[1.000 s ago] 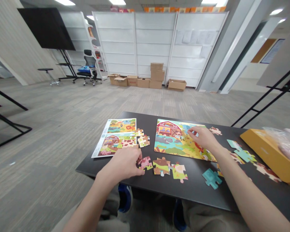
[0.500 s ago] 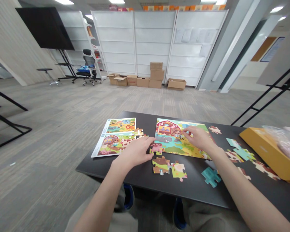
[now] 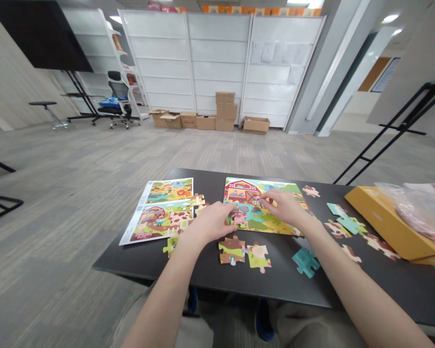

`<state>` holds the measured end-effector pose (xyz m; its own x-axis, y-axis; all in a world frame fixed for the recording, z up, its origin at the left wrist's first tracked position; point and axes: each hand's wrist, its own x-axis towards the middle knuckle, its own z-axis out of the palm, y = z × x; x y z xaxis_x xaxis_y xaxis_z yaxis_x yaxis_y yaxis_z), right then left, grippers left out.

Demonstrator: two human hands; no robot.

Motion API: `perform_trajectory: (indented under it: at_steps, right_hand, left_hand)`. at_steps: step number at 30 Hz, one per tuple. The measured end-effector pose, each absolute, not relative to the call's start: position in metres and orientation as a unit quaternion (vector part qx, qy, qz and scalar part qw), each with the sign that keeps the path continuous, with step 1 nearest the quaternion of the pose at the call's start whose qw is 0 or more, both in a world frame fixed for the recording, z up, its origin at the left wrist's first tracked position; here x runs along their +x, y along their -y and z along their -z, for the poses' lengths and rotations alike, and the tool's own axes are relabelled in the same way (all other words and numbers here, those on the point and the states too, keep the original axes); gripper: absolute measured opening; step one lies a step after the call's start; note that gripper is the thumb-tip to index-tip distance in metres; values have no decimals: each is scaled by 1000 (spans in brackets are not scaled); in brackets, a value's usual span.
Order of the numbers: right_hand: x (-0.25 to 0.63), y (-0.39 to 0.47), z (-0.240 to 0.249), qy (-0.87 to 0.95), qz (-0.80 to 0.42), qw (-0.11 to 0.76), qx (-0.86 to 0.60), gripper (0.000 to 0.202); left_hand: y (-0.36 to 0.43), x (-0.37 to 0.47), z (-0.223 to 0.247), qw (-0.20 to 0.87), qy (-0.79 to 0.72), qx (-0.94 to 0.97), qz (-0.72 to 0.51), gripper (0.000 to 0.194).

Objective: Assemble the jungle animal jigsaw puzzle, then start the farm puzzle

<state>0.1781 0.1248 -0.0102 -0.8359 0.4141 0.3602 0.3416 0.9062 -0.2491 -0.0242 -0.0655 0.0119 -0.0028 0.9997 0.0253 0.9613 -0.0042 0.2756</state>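
My left hand (image 3: 213, 223) grips a puzzle piece with a pink pig (image 3: 240, 219) between thumb and fingers. That piece lies over the lower left part of the puzzle board (image 3: 271, 224), which shows a red barn and a pond. Over the middle of the board, my right hand (image 3: 286, 208) has thumb and fingertips pinched together near the barn; what is between them is too small to tell. Nearer to me lie a brown and green piece (image 3: 232, 250) and a hen piece (image 3: 259, 256). A teal piece (image 3: 306, 262) rests beside my right forearm.
A printed picture sheet (image 3: 134, 233) lies at the left, with pieces on and beside it. Several loose pieces, among them a pale green one (image 3: 350, 222), lie right of the board. An orange-yellow box (image 3: 387, 227) holding plastic wrap stands at the table's right.
My left hand has moved the pig piece onto the board's lower left edge. The right fingertips have shifted slightly left over the board. The whole view has turned a little to the right.
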Motion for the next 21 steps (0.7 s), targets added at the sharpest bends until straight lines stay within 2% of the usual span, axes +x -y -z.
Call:
perform_trajectory:
  at_steps: [5,8,13,21]
  right_hand:
    - [167,-101,5,962,-184,167,-110,23]
    - [163,-90,5,965,-207,137,-84,23]
    - [162,-87,9,968,-214,111,-65,18]
    - [158,-89,19,965,-221,129,-64,19]
  left_hand:
    - [68,-15,-10,44,-734,670,-101,65]
    - [69,-12,-9,67,-735,663,-125,72]
    - [72,-20,-4,172,-670,695,-196,52]
    - [68,-25,5,131,-634,736,-197,33]
